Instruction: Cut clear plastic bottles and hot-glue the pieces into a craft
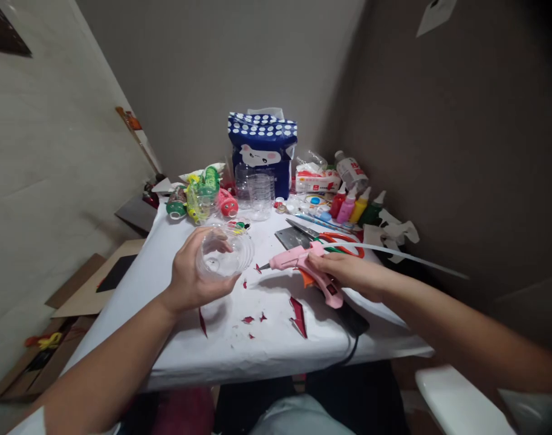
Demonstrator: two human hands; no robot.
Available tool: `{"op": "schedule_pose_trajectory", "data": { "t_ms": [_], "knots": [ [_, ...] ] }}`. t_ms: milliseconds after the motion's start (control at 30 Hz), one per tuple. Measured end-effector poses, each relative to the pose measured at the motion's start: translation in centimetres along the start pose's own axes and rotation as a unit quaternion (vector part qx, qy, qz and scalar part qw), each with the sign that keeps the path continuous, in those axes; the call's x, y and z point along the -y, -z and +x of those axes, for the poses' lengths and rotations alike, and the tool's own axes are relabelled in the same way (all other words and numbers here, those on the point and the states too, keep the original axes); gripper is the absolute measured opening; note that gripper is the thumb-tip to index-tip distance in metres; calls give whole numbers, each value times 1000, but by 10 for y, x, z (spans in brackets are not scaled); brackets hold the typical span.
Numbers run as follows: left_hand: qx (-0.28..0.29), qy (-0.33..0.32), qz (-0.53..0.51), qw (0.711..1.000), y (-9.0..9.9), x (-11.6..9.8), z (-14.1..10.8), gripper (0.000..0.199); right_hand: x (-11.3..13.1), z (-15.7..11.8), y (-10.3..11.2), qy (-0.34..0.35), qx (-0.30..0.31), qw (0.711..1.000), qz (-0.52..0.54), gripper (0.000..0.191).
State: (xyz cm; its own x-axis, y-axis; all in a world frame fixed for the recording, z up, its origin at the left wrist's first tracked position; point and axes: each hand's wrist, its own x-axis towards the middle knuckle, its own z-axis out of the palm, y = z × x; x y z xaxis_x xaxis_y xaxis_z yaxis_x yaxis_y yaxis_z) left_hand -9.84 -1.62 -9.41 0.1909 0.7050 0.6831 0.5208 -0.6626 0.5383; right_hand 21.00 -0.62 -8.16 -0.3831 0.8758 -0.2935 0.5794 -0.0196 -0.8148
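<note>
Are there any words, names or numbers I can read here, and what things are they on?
Nothing is clear enough to quote.
Clear bottle at the back right: big characters on its label, too blurred to read.
Red-and-white packet: red print, too small and blurred to read.
Blue bag: no words I can make out.
Pink glue gun: no lettering I can make out.

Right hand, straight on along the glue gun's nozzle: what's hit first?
Probably the clear plastic container in the left hand; depth between it and the pink glue gun is unclear.
</note>
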Motion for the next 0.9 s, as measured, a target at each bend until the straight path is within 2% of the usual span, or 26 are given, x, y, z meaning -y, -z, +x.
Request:
{"op": "schedule_pose_trajectory", "data": {
  "t_ms": [67, 200, 300, 400, 500, 533, 633, 700, 800, 900],
  "knots": [
    [-1, -10, -23, 1000, 2, -2, 2, 62, 4, 13, 4, -9, 30, 999, -44, 65],
    [-30, -20, -53, 998, 7, -5, 7, 58, 19, 32, 6, 2, 34, 986, -162, 55],
    [-44, -19, -70, 996, 11, -6, 9, 57, 31, 41, 2, 27, 17, 964, -265, 48],
    [-60, -17, -62, 996, 15, -5, 11, 55, 44, 44, -4, 57, -26, 934, -352, 40],
    [-68, -25, -54, 996, 18, -2, 11, 58, 58, 49, -13, 139, -84, 904, -397, 27],
    [-69, -27, -57, 996, 19, -1, 11, 59, 63, 54, -17, 176, -94, 893, -403, 31],
    [-59, -14, -69, 996, 19, 2, 13, 58, 74, 78, -32, 302, -71, 858, -410, 73],
    [-51, -4, -68, 996, 20, 4, 14, 57, 78, 100, -44, 394, -28, 821, -412, 85],
    [-47, 5, -43, 998, 21, 10, 16, 58, 80, 126, -59, 442, 12, 798, -410, 77],
    [-45, 22, -3, 999, 24, 16, 17, 59, 81, 135, -63, 446, 15, 803, -394, 64]
  ]
}}
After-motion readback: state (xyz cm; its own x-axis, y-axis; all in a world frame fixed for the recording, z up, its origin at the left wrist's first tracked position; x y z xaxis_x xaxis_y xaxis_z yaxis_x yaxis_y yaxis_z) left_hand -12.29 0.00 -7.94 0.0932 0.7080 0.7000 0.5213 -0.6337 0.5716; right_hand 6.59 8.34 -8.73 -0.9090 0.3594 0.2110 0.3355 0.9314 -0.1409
